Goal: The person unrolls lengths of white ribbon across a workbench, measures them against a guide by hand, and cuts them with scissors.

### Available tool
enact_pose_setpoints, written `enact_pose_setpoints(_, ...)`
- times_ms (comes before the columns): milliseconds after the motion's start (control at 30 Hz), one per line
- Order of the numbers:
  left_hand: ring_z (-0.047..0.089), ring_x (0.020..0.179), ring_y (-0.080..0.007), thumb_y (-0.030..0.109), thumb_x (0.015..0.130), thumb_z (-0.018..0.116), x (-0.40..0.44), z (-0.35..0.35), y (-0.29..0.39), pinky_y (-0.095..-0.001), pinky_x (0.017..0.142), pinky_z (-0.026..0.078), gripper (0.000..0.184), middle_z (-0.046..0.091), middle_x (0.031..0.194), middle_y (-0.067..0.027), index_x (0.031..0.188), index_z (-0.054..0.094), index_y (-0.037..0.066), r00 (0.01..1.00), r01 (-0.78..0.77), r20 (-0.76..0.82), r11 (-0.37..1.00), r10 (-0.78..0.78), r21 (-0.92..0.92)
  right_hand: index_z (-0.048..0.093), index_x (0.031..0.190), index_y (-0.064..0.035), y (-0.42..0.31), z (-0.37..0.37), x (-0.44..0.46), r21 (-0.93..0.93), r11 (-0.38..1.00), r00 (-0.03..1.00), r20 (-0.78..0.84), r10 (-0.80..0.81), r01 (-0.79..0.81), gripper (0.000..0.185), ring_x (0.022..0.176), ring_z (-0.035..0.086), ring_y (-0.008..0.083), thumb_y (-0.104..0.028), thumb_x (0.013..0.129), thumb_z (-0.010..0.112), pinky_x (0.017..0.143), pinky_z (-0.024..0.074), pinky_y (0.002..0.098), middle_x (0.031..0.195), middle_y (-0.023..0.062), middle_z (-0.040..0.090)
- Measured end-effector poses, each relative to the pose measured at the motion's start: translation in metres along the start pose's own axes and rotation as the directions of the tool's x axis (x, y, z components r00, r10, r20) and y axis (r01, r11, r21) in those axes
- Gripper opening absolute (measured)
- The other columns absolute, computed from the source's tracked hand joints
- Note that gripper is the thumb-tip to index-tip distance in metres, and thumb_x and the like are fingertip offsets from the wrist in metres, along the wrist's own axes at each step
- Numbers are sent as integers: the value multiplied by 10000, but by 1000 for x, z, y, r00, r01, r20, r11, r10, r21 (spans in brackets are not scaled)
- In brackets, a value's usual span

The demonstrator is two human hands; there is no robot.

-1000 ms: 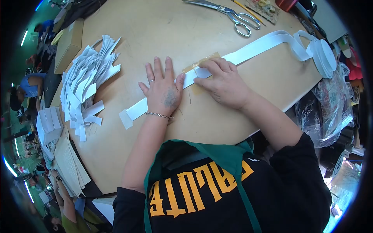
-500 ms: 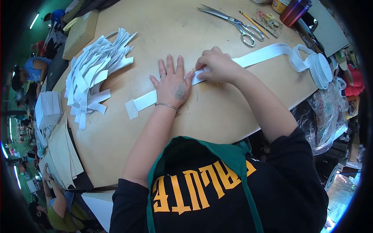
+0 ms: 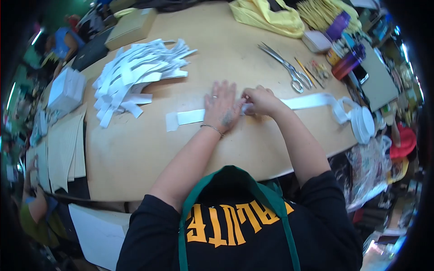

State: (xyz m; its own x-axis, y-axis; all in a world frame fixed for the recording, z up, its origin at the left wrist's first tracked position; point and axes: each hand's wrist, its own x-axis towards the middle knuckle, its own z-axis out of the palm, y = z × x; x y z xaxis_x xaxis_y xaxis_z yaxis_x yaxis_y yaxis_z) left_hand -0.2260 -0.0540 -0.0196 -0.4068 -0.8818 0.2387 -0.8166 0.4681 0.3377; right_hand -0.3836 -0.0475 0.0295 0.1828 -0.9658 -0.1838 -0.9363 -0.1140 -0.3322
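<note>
Centrally, the left hand (image 3: pixel 221 108) lies flat across a white strip (image 3: pixel 191 117), fingers extended and slightly apart. The right hand (image 3: pixel 261 100) adjoins it, fingertips bent inward at the strip; whether they clasp it cannot be told. For sound handling, the left palm should bear down evenly, without dragging, and the right fingertips should work close beside it, so that the band remains straight and unpuckered. Slack toward the roll (image 3: pixel 363 124) would best be left loose, lest its pull skew the work.

The strip is narrow, smooth and matt, running roughly parallel to the near edge of the table (image 3: pixel 135 171), well in from it. Its left end meets a pale, squarish patch (image 3: pixel 172 122); its right portion lies flat, then rises in loose loops to the roll beside the table's right edge. The section beneath the hands is hidden.
</note>
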Motion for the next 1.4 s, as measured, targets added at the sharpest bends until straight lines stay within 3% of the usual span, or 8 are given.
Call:
enact_pose_setpoints(333,547,614,-290,118,791,592,-53,-65,-49,-386,543,449,76,522,697,-99,774,549,58,898,-436,-228,819,375,-372,628,878,-76,-47,-19,-37,354,897,964,-69,-257,265,210,878,513,216,-111,691,716,790,413,313,882,58,582)
enact_pose_setpoints(433,536,689,-288,34,801,583,-70,-129,-77,-348,601,444,25,522,718,-120,807,563,19,892,-403,-341,863,296,-305,613,1034,-113,-17,-30,-37,483,784,909,-335,-247,391,342,929,535,235,-121,706,712,802,431,328,934,56,584)
enact_pose_setpoints(567,481,680,-124,90,905,518,-49,-212,-168,-247,628,410,132,522,718,-43,845,592,-3,885,-168,-462,965,59,-199,593,1093,-114,30,-42,-47,233,965,981,-176,-81,122,378,1050,469,248,-141,729,694,889,403,342,1031,64,565)
enact_pose_setpoints(833,524,743,-181,254,873,577,89,-211,-296,-271,676,423,298,570,885,-99,1026,576,-2,985,-76,-143,986,98,150,621,943,-87,42,-9,-34,156,986,991,-130,-39,60,255,1010,462,256,-125,704,704,890,405,337,1018,61,541)
enact_pose_setpoints(900,542,909,-316,273,825,624,94,-180,-293,-360,782,448,429,545,1109,-161,1170,521,41,942,-86,-247,874,228,478,617,891,-80,44,-8,-32,160,986,992,-123,-19,38,203,998,463,252,-127,711,697,880,406,334,1008,57,543)
enact_pose_setpoints(1000,526,1008,-341,284,808,639,94,-143,-208,-395,843,440,471,545,1129,-183,1200,502,61,817,-278,-402,893,414,354,613,845,-78,46,-7,-31,209,978,993,-117,-2,27,152,984,463,250,-132,723,685,866,407,332,978,50,553)
enact_pose_setpoints(1133,556,936,-332,325,760,669,41,-73,-58,-382,818,450,449,607,1008,-158,1094,573,42,946,-320,-142,910,292,-264,590,816,-67,49,-7,-29,266,963,995,-103,-11,38,131,960,450,240,-131,738,674,842,392,322,921,42,542)
enact_pose_setpoints(1400,550,690,-296,200,805,630,31,-27,48,-347,625,440,232,575,767,-152,912,584,0,884,-205,274,841,378,-501,580,847,-61,51,-10,-43,356,930,985,-168,-35,94,125,921,477,231,-138,773,647,798,406,316,878,63,551)
